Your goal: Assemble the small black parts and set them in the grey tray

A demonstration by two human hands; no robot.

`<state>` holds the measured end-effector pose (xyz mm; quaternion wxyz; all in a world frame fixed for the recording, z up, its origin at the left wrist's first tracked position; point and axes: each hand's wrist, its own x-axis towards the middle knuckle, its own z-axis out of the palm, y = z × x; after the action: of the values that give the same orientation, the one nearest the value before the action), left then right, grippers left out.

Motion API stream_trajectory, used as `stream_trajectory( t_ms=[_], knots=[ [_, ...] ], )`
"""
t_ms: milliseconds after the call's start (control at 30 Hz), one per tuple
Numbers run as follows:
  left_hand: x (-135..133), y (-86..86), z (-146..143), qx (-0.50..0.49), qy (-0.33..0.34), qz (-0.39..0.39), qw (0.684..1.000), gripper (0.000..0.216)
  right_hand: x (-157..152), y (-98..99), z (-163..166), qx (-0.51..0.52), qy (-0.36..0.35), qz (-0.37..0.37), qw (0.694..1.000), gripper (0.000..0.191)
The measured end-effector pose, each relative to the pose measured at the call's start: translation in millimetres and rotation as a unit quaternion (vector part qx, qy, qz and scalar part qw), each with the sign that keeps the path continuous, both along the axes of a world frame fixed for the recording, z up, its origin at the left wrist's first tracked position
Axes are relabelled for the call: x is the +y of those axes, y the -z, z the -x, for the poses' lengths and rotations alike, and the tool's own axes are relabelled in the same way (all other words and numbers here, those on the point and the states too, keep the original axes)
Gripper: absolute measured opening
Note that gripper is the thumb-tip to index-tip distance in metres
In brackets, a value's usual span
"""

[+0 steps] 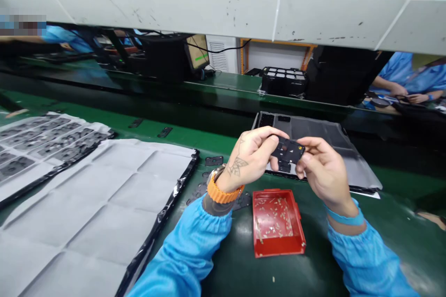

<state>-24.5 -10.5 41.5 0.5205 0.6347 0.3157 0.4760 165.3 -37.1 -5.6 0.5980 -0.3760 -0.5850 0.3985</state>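
My left hand and my right hand both pinch a small flat black plastic part, held up between them above the green bench. Fingers of both hands are closed on its edges. Directly below the hands sits a small red tray with many tiny pale bits in it. Behind the hands lies a dark grey moulded panel. An orange watch band circles my left wrist, and blue sleeves cover both arms.
A grey sheet with black film edging covers the bench at left, and a tray of several black parts lies beyond it. Loose black parts lie near my left wrist. Other people in blue sleeves work across the conveyor. A white beam spans overhead.
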Motion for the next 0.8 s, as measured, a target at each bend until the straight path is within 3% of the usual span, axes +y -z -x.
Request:
stream_trajectory(
  t_ms=[300,500,800],
  knots=[
    [-7,10.7,-22,0.001,-0.04,-0.041,0.998,0.021,1,-0.6,6,0.054,0.042,0.011,0.998,0.019],
    [-10,18.1,-27,-0.008,-0.007,-0.051,0.999,0.03,2,-1.7,9,0.123,0.077,0.014,0.989,0.016],
    [-13,14.7,-28,-0.013,0.012,-0.015,1.0,0.031,3,-7.6,13,0.163,0.073,0.034,0.983,0.017]
  ],
)
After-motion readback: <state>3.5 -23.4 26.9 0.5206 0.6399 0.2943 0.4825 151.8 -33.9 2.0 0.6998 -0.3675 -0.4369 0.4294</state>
